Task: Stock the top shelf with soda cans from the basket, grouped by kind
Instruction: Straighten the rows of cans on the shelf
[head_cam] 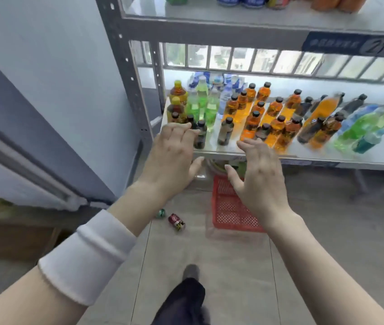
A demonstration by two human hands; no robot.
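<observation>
red can (176, 222) on its side on floor (209, 254), axis slanting, just left of basket (233, 207) | green can (161, 213) beside it | left hand (172, 158) nearer, right hand (259, 179) above basket | fingers (179, 129) spread wide, holding nothing

Both hands out in front, empty, fingers spread and relaxed. My left hand (172, 156) and right hand (259, 177) are side by side, apart, palms down. Red basket (227, 207) on the floor under my right hand, partly hidden by it. Below my left wrist, between my forearms: red can (176, 222) lying on its side, green can (161, 213) just beside it, both outside the basket. Just past my fingertips, middle shelf (327, 158) packed with upright bottles (252, 123), orange, green, dark; blurred toward the right. Well above both hands, top shelf (209, 16) with blue cans (240, 0) at the frame edge. White wristband (87, 256) on my left forearm.
</observation>
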